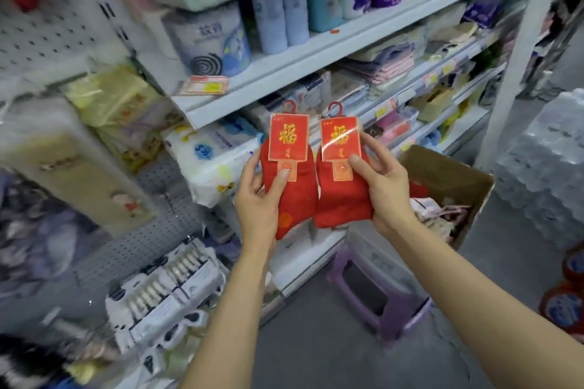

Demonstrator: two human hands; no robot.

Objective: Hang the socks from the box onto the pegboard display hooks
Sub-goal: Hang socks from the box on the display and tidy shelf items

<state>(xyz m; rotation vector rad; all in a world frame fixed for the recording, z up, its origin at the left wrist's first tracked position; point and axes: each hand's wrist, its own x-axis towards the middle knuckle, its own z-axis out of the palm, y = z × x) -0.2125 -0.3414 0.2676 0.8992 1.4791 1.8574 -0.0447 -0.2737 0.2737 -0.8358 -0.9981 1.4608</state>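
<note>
Fingers curled round two packs of red socks, one pack to each hand.

One red sock pack [294,180] is gripped by the left hand [257,202], thumb pressed on its small label; the second red sock pack [343,189] is pinched by the right hand [387,186], thumb on its card. Both are held upright, side by side and touching (hanger hooks on top). A purple stool [379,294] is seen below, the cardboard box [448,177] just behind the right hand, the pegboard [41,38] far left beyond white shelves [316,57].
</note>
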